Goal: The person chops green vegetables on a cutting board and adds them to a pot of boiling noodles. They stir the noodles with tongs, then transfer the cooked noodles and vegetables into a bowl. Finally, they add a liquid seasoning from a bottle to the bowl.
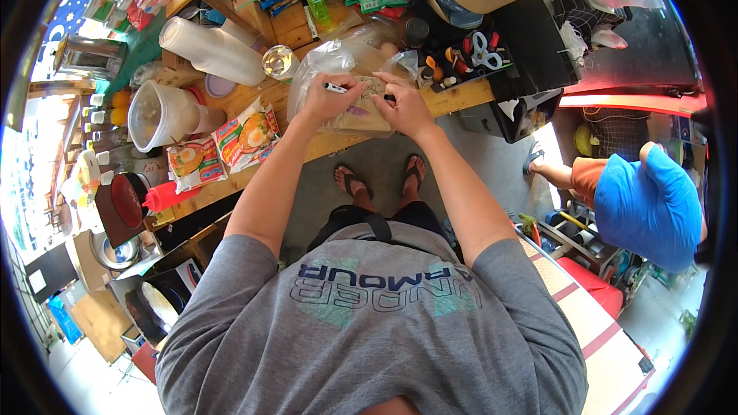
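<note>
My left hand [330,97] grips a white-barrelled marker pen [334,87]. A small black piece [390,97], perhaps a pen cap, is pinched in my right hand [403,105]. Both hands rest over a pale tan packet [363,118] with handwritten marks near its top and a purple mark below. The packet lies at the front edge of the wooden table [328,147]. A clear plastic bag [323,60] is bunched behind and to the left of it.
Left of my hands are noodle packets [245,135], stacked plastic cups [213,52] and a clear tub [153,115]. To the right sits a black tray [470,72] with scissors [485,52]. A person in a blue shirt [651,207] is at the far right.
</note>
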A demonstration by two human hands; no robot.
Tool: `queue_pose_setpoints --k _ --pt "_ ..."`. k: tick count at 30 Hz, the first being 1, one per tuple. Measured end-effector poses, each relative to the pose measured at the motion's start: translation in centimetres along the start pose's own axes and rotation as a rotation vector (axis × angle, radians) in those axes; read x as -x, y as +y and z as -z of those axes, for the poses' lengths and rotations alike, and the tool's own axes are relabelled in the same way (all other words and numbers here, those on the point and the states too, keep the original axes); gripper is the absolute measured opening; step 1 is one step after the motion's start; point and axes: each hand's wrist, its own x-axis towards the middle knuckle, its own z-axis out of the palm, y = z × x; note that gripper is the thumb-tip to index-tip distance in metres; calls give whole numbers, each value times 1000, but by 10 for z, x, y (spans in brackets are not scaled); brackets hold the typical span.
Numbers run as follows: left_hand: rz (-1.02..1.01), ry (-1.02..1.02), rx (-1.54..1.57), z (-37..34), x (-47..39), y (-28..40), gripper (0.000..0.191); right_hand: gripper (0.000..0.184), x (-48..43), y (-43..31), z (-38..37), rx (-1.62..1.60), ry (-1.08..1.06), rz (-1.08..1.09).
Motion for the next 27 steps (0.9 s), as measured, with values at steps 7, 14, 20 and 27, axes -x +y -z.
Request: queue_pose_setpoints --k 7,14,20,27 --pt "137 77 185 -1 -6 16 28 28 1 -1 -1 -10 6 -24" --pt "77 49 216 -7 -4 10 31 22 2 -3 1 -63 -10 -60" --pt "-23 71 178 -11 -3 8 25 22 3 0 -2 -83 -3 -57" --pt "-20 66 43 -14 -4 10 24 22 5 1 -4 -102 24 -59"
